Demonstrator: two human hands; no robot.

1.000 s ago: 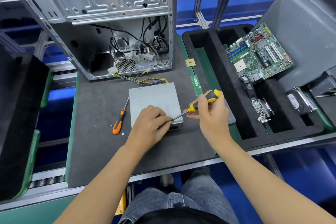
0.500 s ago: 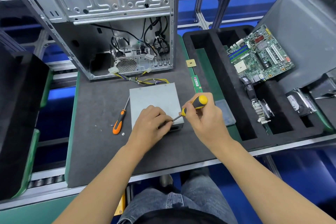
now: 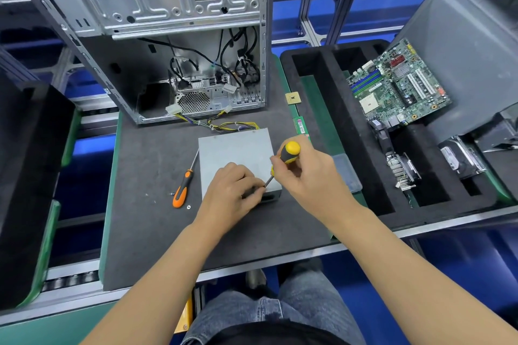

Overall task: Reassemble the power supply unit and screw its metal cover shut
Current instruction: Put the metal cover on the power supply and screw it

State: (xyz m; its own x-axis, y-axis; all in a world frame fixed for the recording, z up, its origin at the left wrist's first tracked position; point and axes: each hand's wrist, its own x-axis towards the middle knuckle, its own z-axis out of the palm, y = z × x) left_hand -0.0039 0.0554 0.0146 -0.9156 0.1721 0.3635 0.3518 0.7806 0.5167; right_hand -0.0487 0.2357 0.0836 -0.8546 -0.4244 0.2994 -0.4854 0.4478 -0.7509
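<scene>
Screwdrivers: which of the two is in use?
The yellow-handled screwdriver, gripped by the right hand; the orange screwdriver lies untouched on the mat.

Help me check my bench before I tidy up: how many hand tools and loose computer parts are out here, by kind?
Screwdrivers: 2, the yellow screwdriver in the right hand and the orange screwdriver on the mat
Power supply unit: 1, under the left hand
Motherboard: 1
Memory stick: 1
Processor chip: 1
Total: 6
</scene>
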